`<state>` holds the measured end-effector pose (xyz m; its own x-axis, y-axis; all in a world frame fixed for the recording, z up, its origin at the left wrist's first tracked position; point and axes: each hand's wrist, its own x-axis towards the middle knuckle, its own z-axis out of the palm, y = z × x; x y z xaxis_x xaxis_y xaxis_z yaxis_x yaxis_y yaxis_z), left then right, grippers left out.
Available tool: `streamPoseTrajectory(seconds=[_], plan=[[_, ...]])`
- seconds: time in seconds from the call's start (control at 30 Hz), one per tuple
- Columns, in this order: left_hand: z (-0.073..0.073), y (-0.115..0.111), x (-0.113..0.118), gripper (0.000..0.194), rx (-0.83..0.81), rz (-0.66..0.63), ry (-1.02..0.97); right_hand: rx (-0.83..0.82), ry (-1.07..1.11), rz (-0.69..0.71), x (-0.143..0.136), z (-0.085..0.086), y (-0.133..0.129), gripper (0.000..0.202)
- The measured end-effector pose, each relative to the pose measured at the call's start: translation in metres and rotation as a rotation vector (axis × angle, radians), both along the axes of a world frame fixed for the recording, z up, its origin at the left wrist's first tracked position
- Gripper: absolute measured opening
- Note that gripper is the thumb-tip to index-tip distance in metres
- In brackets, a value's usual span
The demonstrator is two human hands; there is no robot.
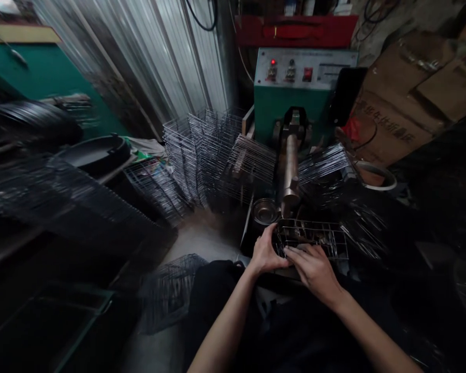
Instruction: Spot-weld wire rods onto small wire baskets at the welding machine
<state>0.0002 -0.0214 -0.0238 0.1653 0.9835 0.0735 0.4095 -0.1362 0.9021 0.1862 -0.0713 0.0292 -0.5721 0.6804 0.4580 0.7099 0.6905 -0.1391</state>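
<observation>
A small wire rack (336, 239) lies before me, under the metal arm of a green machine. My left hand (264, 255) grips its left end, thumb towards me and fingers on the far side. My right hand (315, 272) is closed at the rack's near edge, with its fingers pressed together and pointing left. Its fingertips are close to the left hand's thumb, and part of the rack is hidden beneath them. Just above the rack is the thick metal rod (291, 168) of the green machine (264, 106).
Stacks of bent wire racks (186, 155) stand left of the machine. Loose wire rods (326, 163) are bundled on its right. A round metal tin (264, 211) is beside the rod. Cardboard boxes (392, 124) are at the right. The machine's panel (306, 67) shows a lit red lamp.
</observation>
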Motion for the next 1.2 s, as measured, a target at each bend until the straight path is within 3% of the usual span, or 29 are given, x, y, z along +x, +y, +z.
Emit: streamPoseTrajectory(seconds=[0.33,0.8,0.9,1.07,1.2], plan=[[0.002,0.018,0.002,0.114,0.064,-0.036,0.023,-0.028,0.093,-0.029,0.002,-0.006,0.019,0.034],[0.014,0.018,0.003,0.102,0.047,0.006,0.044,-0.096,0.093,-0.055,0.003,0.0,0.028,0.034],[0.013,0.022,0.001,0.102,0.052,0.012,0.043,-0.093,0.098,-0.104,0.0,0.0,0.029,0.031],[0.014,0.048,-0.004,0.105,0.041,-0.003,0.038,-0.054,0.096,-0.281,-0.012,0.002,0.048,0.013],[0.017,0.059,-0.005,0.104,0.035,-0.001,0.055,-0.049,0.143,-0.32,-0.016,0.0,0.059,0.011]])
